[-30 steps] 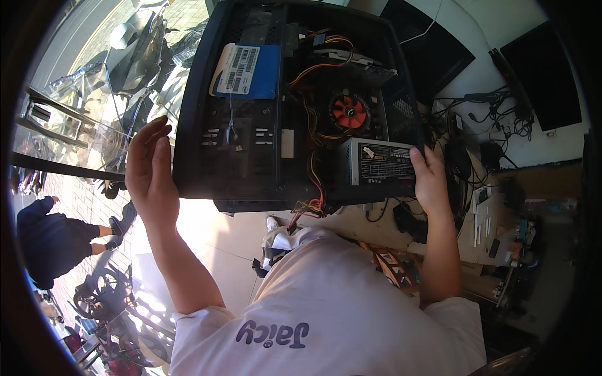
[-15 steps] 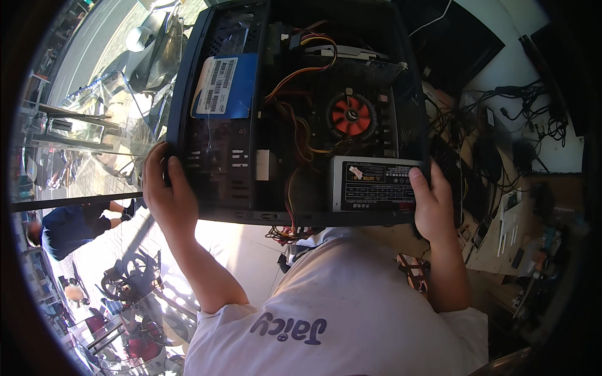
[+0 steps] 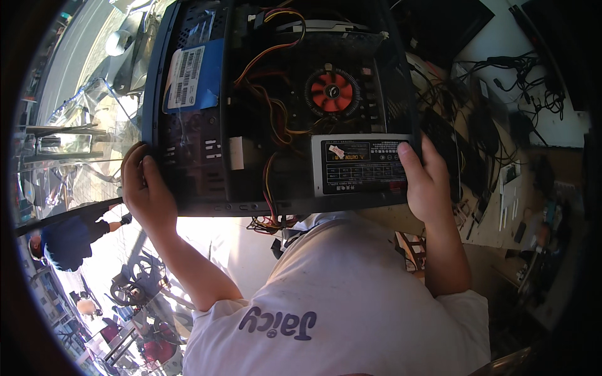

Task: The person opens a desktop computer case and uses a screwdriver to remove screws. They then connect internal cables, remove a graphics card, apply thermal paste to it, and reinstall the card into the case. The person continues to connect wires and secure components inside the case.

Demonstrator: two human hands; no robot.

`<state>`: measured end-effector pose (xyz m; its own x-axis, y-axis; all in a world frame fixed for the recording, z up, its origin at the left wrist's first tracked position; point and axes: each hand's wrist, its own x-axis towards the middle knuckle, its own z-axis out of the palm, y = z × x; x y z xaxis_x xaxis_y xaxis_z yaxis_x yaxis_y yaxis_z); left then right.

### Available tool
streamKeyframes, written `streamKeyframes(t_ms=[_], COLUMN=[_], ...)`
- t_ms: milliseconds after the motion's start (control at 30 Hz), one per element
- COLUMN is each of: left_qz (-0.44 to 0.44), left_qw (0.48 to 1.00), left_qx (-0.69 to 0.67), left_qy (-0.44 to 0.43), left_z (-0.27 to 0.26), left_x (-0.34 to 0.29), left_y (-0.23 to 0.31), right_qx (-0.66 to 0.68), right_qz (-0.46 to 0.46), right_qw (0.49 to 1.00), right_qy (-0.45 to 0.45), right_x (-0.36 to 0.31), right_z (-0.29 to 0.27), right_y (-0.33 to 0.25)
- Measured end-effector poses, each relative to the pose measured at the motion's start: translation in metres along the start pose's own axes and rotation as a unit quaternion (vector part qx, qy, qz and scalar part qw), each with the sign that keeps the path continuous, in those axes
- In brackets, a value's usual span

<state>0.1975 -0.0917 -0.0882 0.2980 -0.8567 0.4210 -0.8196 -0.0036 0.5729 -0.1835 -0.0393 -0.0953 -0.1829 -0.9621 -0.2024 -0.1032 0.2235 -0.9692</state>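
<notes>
Between my two hands is a black desktop computer case (image 3: 216, 203) with its side uncovered. My left hand (image 3: 148, 188) grips the case's left side near its lower corner, thumb on top. My right hand (image 3: 427, 178) clasps the opposite lower corner, its thumb against the grey power supply (image 3: 318, 169). Inside the case show a red cooling fan (image 3: 326, 94), bundles of coloured cables (image 3: 271, 106) and a blue card with a white label (image 3: 209, 78) on the left. More loose wires (image 3: 266, 224) hang past the lower edge. The undersides of both hands are hidden.
At right, a workbench (image 3: 486, 232) bears tangled black cables (image 3: 533, 81) and a dark monitor-like panel (image 3: 445, 28). On the left are a glass-topped case (image 3: 75, 169) and a parked motorbike (image 3: 128, 47). Another person in dark clothing (image 3: 72, 241) is outside at far left.
In the picture, the case and both hands have shifted left and slightly up, with the case tilting a little. Both hands keep their hold. The surroundings have shifted slightly too.
</notes>
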Motion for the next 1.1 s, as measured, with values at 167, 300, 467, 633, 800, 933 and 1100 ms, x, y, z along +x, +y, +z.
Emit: streamKeyframes(t_ms=[167,300,467,633,800,933,1100], left_qz=[0.0,0.003,-0.003,-0.017,-0.026,-0.027,-0.026], left_qw=[1.0,1.0,1.0,0.999,0.999,0.999,0.999], left_qx=[-0.009,-0.026,-0.024,-0.029,-0.037,-0.025,-0.034], left_qy=[-0.004,-0.005,0.0,0.003,0.007,0.007,0.006], left_z=[-0.001,-0.001,0.0,0.001,0.0,0.0,0.001], left_x=[0.001,0.001,0.001,0.001,0.001,0.002,0.002], left_y=[-0.002,-0.006,-0.008,-0.007,-0.007,-0.006,-0.011], right_qx=[-0.007,-0.008,-0.036,-0.078,-0.079,-0.071,-0.102], right_qz=[-0.003,-0.012,-0.056,-0.101,-0.113,-0.123,-0.139], right_qw=[1.0,1.0,0.996,0.982,0.981,0.98,0.973], right_qy=[-0.004,0.008,0.064,0.137,0.138,0.14,0.155], right_x=[0.001,0.001,-0.001,-0.004,-0.005,-0.003,-0.002], right_z=[-0.002,0.0,0.004,0.01,0.009,0.008,0.009], right_y=[0.002,0.001,0.004,0.006,0.006,0.011,0.014])
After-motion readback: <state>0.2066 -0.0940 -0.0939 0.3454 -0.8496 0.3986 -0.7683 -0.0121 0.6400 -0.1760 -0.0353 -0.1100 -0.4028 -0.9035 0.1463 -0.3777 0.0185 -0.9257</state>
